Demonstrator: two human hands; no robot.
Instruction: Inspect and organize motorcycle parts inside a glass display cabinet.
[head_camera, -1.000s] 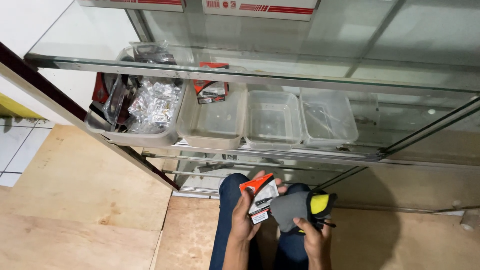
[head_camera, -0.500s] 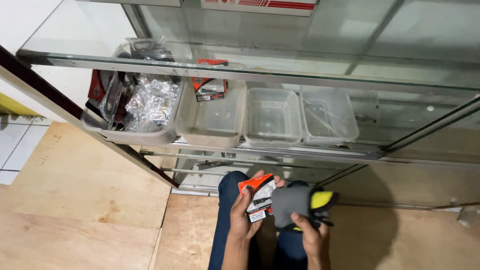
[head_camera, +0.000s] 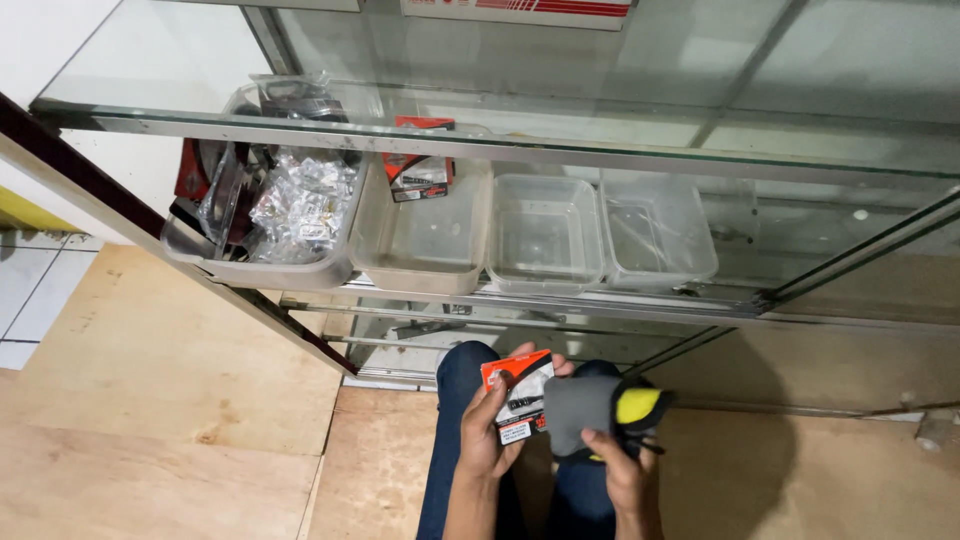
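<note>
Left hand (head_camera: 487, 440) closed around a small red-and-white carded packet (head_camera: 518, 396), thumb across its front, fingers behind, holding it tilted over the lap. Right hand (head_camera: 622, 470) wrapped from below around a grey handheld device with a yellow end (head_camera: 602, 404), fingers curled tight on its lower part, a thin black cord trailing by the knuckles. Packet and device touching edge to edge, packet to the left of the right grip. Under both hands, knees in blue jeans (head_camera: 458, 440), resting on a plywood floor (head_camera: 150, 400).

Above and ahead of the hands, a glass display case (head_camera: 640, 150). On its shelf, a row of clear plastic tubs: leftmost tub (head_camera: 260, 270) full of bagged small parts, next tub (head_camera: 420, 265) holding a similar red packet (head_camera: 420, 172), then two tubs (head_camera: 545, 270) nearly bare.
</note>
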